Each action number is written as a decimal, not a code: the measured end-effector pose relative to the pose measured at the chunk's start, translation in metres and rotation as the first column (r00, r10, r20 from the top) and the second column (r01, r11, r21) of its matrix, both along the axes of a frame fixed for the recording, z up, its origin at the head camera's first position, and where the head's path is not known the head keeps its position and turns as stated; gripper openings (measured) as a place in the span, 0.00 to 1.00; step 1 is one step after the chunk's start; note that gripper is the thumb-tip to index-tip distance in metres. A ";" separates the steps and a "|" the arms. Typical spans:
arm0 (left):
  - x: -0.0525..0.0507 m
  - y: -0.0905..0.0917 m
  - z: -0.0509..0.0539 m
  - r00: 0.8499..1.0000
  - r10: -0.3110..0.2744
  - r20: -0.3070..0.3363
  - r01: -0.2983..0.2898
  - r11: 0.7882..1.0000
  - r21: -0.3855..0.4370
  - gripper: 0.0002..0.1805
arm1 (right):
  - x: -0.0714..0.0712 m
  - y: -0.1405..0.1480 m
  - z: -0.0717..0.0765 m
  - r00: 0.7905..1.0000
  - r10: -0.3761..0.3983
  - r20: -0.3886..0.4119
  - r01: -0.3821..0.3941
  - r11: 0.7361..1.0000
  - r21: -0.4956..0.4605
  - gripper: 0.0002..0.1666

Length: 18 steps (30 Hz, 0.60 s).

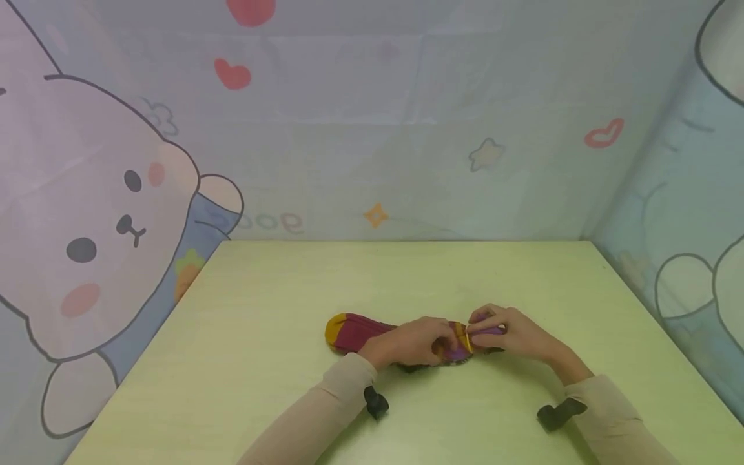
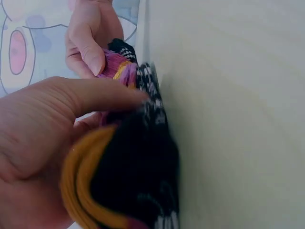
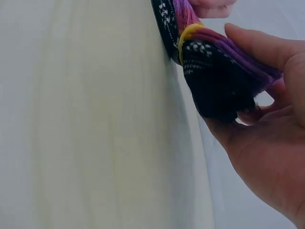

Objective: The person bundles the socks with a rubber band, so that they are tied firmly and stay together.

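Note:
A bundle of socks (image 1: 363, 332) lies on the table, dark red with a mustard tip at its left end. Toward its right end it turns purple, pink and black with white specks. My left hand (image 1: 415, 342) grips the middle of the bundle, its thumb across the black knit in the left wrist view. A thin yellow band (image 3: 187, 34) encircles the bundle near its right end. Just beyond that band, my right hand (image 1: 517, 330) pinches the purple and black end (image 3: 217, 78) between thumb and fingers. Part of the socks is hidden under the left hand.
The pale yellow-green table (image 1: 279, 290) extends around both hands. Behind it and at its sides hangs a printed cloth (image 1: 360, 129) with cartoon animals, hearts and stars. Dark straps with small black pieces (image 1: 376, 403) sit at both sleeve cuffs.

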<state>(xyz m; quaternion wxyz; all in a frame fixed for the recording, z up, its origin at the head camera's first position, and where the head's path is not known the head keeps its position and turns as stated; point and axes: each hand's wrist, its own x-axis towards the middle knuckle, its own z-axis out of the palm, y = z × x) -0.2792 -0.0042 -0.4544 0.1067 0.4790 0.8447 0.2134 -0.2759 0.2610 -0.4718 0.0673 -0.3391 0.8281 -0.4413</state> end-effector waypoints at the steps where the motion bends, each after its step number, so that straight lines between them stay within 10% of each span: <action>1: 0.000 -0.001 0.000 1.000 0.009 -0.010 -0.009 1.000 -0.006 0.15 | 0.000 0.002 0.000 1.000 -0.002 0.014 0.002 1.000 -0.006 0.14; 18: 0.007 -0.002 -0.008 0.998 0.049 -0.039 -0.048 0.998 0.045 0.12 | -0.007 0.024 -0.001 0.998 0.050 0.032 -0.052 0.997 0.065 0.22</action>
